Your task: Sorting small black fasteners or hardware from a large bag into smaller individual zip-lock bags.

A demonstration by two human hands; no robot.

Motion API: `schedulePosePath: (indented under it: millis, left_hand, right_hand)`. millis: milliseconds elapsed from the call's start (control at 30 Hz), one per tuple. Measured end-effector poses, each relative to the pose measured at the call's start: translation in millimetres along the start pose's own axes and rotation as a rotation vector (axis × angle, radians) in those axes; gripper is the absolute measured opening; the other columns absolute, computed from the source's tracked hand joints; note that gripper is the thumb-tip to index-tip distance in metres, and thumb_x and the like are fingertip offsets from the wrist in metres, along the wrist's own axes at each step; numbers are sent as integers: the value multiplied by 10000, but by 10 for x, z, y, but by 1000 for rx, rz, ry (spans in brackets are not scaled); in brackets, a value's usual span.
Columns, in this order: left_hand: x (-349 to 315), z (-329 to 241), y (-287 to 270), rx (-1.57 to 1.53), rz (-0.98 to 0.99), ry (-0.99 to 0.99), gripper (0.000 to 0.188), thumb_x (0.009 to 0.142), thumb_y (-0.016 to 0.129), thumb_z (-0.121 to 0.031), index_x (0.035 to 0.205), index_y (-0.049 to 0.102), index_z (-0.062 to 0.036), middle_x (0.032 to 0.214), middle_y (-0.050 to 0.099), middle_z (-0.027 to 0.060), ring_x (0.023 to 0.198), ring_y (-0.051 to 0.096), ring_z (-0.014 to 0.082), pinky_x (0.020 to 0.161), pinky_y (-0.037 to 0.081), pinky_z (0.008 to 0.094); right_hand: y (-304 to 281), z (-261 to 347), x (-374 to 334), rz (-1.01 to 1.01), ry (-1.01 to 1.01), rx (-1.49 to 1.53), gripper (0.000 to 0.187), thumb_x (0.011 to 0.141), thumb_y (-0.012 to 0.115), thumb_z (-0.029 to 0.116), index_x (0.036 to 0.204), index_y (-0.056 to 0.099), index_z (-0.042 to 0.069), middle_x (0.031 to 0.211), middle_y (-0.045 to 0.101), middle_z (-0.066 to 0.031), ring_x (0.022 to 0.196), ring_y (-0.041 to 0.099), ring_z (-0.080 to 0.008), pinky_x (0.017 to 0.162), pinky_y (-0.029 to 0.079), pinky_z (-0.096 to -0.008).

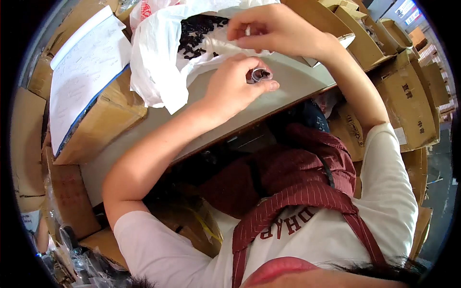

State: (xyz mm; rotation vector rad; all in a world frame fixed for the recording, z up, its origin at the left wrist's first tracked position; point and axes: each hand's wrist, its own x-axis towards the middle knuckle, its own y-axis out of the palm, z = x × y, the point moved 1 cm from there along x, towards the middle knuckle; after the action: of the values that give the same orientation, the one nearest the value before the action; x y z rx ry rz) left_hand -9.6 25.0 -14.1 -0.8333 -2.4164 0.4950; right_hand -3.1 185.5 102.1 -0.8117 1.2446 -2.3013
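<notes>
My left hand (229,87) is closed around a small clear tube-like piece (260,75) with something dark inside it, over the table near its edge. Just above and to the right, my right hand (273,32) has its fingers curled together beside the bag's opening. A small pale spot shows between those fingers, too blurred to name. Many small black parts (194,37) lie in a heap inside a white plastic bag (156,62), whose mouth is spread open on the table. A few of them sit loose on the near side of the bag.
A light-topped table (117,139) lies under the bag. To the left, a handwritten sheet on a blue-edged board (89,67) leans on a cardboard box (108,120). Several open cardboard boxes (403,96) crowd the right side. Plastic-wrapped items (72,254) lie at lower left.
</notes>
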Motion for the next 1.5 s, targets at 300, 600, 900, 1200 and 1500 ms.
schedulePosePath:
  millis: [300, 600, 900, 1200, 1500]
  left_hand:
    - [-15, -109, -26, 69, 47, -35, 246, 818, 796, -240, 948, 696, -56, 859, 619, 63, 770, 593, 166, 732, 483, 309]
    - [-30, -106, -20, 84, 34, -3, 261, 806, 799, -283, 917, 705, -66, 836, 610, 75, 742, 600, 199, 701, 476, 337]
    - [-1, -168, -41, 120, 43, 6, 267, 807, 794, -289, 914, 707, -60, 847, 621, 84, 743, 608, 201, 700, 481, 336]
    - [-7, -116, -14, 76, 42, -14, 260, 805, 802, -279, 910, 711, -60, 846, 617, 74, 737, 609, 185, 699, 487, 325]
    - [-25, -55, -4, -33, 43, -55, 303, 772, 806, -332, 885, 718, -65, 826, 631, 104, 792, 629, 268, 718, 489, 390]
  right_hand:
    - [624, -362, 718, 292, 270, -172, 389, 783, 727, 193, 1126, 642, 30, 836, 690, -115, 731, 666, -251, 664, 541, -372]
    - [718, -567, 669, 235, 165, -154, 276, 755, 649, 72, 1027, 695, 60, 789, 688, -94, 716, 659, -243, 688, 532, -365]
    - [694, -509, 725, 61, 42, -222, 219, 791, 630, 92, 993, 713, 80, 779, 686, -97, 698, 654, -274, 680, 529, -381]
    - [740, -606, 709, 193, 154, -172, 192, 752, 694, 116, 928, 706, 39, 813, 705, -106, 709, 662, -247, 668, 533, -356]
    - [305, -145, -33, -180, -101, 26, 126, 831, 676, 16, 956, 693, 23, 836, 664, -62, 677, 607, -186, 610, 492, -293]
